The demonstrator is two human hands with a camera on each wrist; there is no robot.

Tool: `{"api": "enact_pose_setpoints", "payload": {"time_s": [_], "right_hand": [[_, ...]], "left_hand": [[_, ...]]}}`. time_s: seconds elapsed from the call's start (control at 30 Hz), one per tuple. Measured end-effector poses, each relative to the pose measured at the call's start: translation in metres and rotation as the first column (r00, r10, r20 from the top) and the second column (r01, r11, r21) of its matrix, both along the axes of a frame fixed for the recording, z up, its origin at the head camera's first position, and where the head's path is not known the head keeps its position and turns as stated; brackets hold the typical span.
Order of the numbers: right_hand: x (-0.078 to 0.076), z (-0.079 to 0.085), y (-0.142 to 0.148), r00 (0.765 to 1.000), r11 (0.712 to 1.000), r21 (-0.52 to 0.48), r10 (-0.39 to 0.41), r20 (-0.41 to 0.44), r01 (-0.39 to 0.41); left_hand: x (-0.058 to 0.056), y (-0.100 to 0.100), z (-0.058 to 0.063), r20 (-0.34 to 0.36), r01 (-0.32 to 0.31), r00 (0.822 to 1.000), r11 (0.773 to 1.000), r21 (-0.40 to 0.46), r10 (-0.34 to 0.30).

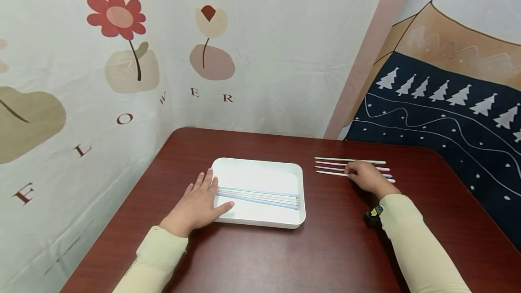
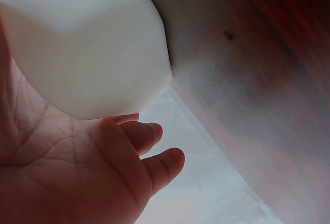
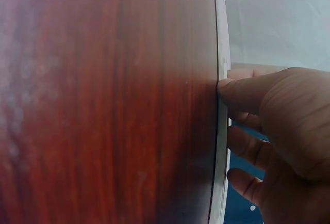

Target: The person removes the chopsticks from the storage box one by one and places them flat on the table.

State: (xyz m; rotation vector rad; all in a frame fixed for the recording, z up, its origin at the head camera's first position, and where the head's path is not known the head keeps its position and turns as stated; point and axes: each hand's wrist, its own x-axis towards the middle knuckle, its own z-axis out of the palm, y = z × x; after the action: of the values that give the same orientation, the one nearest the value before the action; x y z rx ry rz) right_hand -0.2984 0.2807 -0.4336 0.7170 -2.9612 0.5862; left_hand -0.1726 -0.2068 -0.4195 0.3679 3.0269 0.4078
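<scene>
A white rectangular tray (image 1: 256, 173) lies left of the table's middle, with several thin pastel sticks (image 1: 260, 196) side by side in it. My left hand (image 1: 195, 207) rests on the tray's left end, fingers spread straight along the rim and thumb reaching over the inside. Right of the tray, a green chopstick (image 1: 346, 159), a pink one and a purple one lie in a row with a cream chopstick (image 1: 330, 173) nearest to me. My right hand (image 1: 366, 177) pinches that cream chopstick between thumb and fingers; in the right wrist view the thumb (image 3: 240, 92) presses on its side.
The dark red wooden table (image 1: 260, 252) has rounded far corners. Behind it hangs a white cloth (image 1: 277, 58) printed with flowers and letters, and on the right a dark blue cloth (image 1: 431, 121) with white trees. A black band (image 1: 372, 216) sits at the right wrist.
</scene>
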Motion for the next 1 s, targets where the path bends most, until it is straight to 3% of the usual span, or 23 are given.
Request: {"api": "enact_pose_setpoints", "payload": {"time_s": [0.2, 0.37, 0.63, 1.0], "right_hand": [[0.000, 0.003, -0.005, 1.000, 1.000, -0.002, -0.016, 0.011, 0.016], [-0.001, 0.013, -0.027, 1.000, 0.998, -0.059, 0.009, -0.007, -0.009], [0.002, 0.038, -0.098, 0.998, 0.985, -0.161, 0.064, 0.019, -0.060], [0.012, 0.054, -0.185, 0.979, 0.957, -0.213, 0.205, 0.004, -0.199]], "left_hand": [[0.000, 0.000, 0.000, 0.004, -0.001, 1.000, 1.000, -0.003, 0.001], [0.000, -0.001, 0.001, 0.000, -0.004, 1.000, 1.000, -0.010, 0.004], [0.001, -0.002, -0.001, -0.008, -0.008, 1.000, 1.000, -0.022, 0.008], [0.002, 0.000, 0.000, -0.005, -0.008, 1.000, 1.000, -0.010, 0.008]]}}
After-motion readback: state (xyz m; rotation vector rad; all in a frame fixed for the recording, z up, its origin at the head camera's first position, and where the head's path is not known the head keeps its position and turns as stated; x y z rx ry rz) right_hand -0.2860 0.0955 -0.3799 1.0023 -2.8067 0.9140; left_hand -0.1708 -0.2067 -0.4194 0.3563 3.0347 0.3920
